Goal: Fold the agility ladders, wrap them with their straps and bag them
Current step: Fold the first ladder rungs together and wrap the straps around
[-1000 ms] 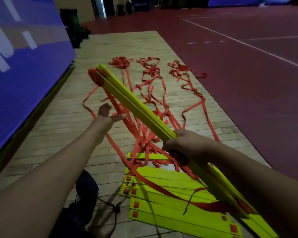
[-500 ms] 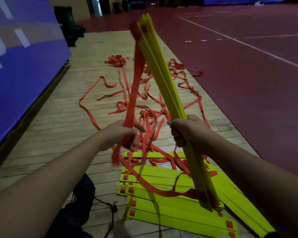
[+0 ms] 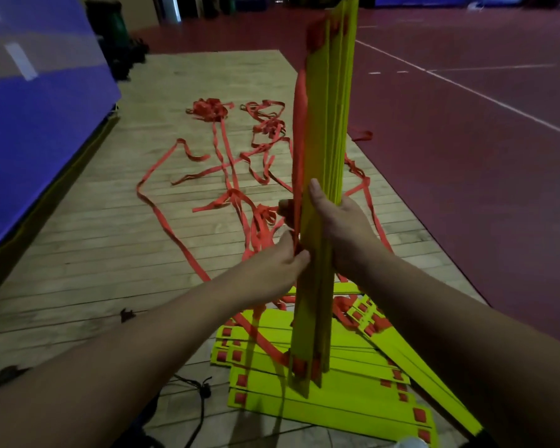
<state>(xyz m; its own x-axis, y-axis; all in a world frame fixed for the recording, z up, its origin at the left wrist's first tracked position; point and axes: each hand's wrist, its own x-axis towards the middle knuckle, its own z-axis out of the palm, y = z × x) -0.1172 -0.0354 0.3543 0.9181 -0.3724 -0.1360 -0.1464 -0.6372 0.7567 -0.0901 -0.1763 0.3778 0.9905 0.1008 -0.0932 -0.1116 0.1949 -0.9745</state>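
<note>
A bundle of yellow ladder rungs [image 3: 332, 118] stands almost upright in front of me, its top out of the frame. My right hand [image 3: 340, 227] grips the bundle at its middle. Beside it, my left hand [image 3: 283, 263] pinches the red strap [image 3: 299, 150] that runs down the bundle's left edge. More yellow rungs [image 3: 320, 405] lie stacked flat on the floor below. Loose red straps [image 3: 227, 176] sprawl over the wooden floor beyond.
A dark bag with a black drawstring [image 3: 201, 388] lies at the lower left near the stacked rungs. A blue padded wall [image 3: 36, 101] runs along the left. Dark red court flooring [image 3: 482, 150] borders the wooden strip [image 3: 88, 240] on the right.
The rung bundle has swung up from a slant to nearly upright. My left hand has moved right, from the strap held apart to the strap right against the bundle's left edge.
</note>
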